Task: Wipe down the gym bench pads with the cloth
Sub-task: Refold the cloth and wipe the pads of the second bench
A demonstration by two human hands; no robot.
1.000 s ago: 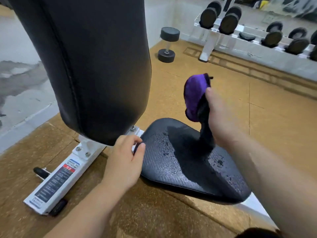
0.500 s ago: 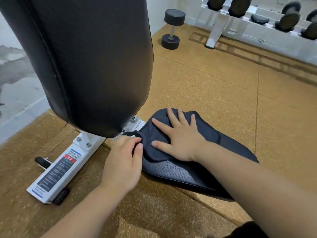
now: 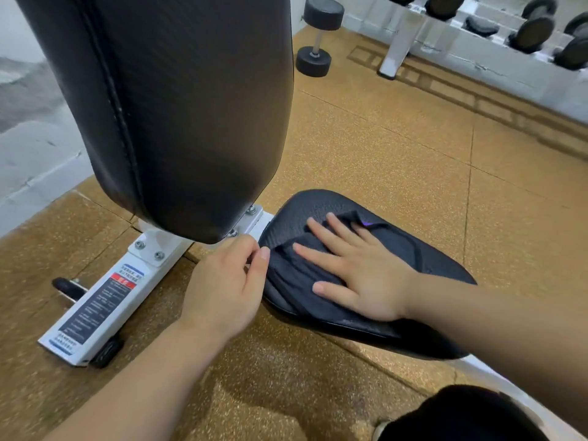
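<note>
Presses cloth (image 3: 294,273) flat under spread right hand (image 3: 366,278) at backrest (image 3: 191,106) end of seat (image 3: 318,205), left hand (image 3: 222,281) gripping that edge, seat's length stretching rightward.

The single camera rides on my head, facing forward and down, close above my left hand (image 3: 222,281), right hand (image 3: 372,278) and the seat pad (image 3: 318,203); the dumbbell rack (image 3: 401,36) lies far ahead.

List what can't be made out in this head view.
Head view:
- Seat pad under the cloth and right hand: covered by them.
- Back pad upper part: cut off by the top edge.
- Frame label text: too small.
- Left hand fingertips: hidden by its own back, grip unclear.
</note>
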